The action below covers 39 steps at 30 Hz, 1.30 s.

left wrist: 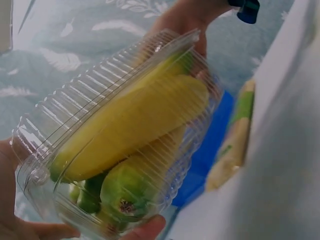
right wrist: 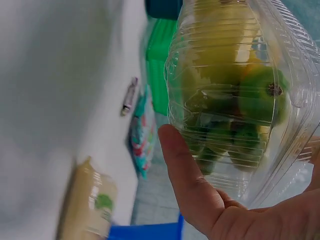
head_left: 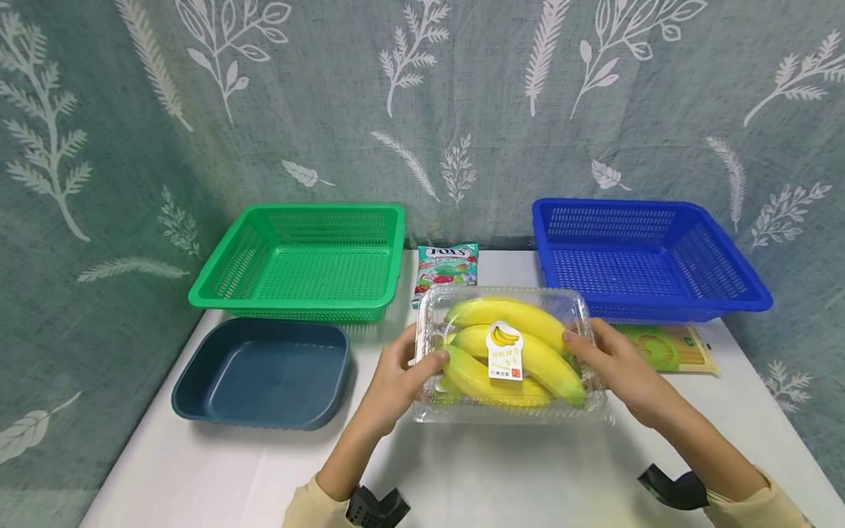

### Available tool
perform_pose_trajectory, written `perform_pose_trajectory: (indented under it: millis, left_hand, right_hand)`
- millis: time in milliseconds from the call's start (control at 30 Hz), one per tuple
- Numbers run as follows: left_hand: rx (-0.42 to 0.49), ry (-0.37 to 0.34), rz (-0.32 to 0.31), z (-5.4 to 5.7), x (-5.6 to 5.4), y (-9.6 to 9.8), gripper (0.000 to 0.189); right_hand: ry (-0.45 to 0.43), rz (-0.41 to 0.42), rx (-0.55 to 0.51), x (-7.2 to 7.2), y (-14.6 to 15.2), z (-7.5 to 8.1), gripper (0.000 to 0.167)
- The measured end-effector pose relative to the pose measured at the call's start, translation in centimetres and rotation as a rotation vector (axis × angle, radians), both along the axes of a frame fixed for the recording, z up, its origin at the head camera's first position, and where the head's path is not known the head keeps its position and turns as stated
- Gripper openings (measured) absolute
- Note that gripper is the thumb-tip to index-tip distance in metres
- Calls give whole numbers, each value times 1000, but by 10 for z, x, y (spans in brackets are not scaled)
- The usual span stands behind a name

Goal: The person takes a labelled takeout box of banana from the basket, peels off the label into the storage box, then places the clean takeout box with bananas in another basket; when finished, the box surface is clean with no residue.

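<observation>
The left hand (head_left: 396, 378) and right hand (head_left: 620, 367), both curled, grip a clear box (head_left: 482, 416) of bananas (head_left: 544, 363) at its nine and three o'clock ends, above the table (head_left: 257, 473). Round it I see a dark tub (head_left: 264, 374) at nine, green basket (head_left: 284, 302) ten, candy packet (head_left: 455, 271) eleven, blue basket (head_left: 667, 302) two.

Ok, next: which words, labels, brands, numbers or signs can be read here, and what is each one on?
"FOX'S": on the candy bag.
"MINT BLOSSOM": below that on the bag; the last letters are unclear.
Sticker on the clear box: Chinese-looking characters and a red mark, too small to read surely.
Yellow-green packet: any print is too blurred.
Slim item: nothing legible.
</observation>
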<state>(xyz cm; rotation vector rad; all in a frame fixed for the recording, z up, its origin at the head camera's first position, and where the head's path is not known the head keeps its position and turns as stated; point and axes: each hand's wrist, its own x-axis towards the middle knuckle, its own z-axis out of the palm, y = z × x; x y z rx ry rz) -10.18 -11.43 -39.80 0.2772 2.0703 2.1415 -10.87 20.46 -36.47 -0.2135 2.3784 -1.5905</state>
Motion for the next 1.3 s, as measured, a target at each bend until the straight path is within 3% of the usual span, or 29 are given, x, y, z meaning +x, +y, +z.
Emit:
perform_pose_trajectory:
  millis: [333, 533, 867, 1033, 1300]
  left_hand:
    - [31, -96, 35, -30, 17, -6, 50]
    - [20, -141, 55, -41, 27, -11, 51]
    - [6, -186, 69, -52, 35, -16, 55]
    - [-28, -193, 109, -55, 38, -19, 55]
    - [-83, -186, 146, -55, 37, -23, 55]
  right_hand:
    - [-109, 7, -65, 8, -9, -31, 71]
    - [-135, -24, -62, 14, -15, -44, 59]
    - [-150, -57, -49, 22, -23, -61, 57]
    - [-123, -48, -39, 21, -28, -66, 56]
    - [-135, -26, -29, 17, -32, -72, 68]
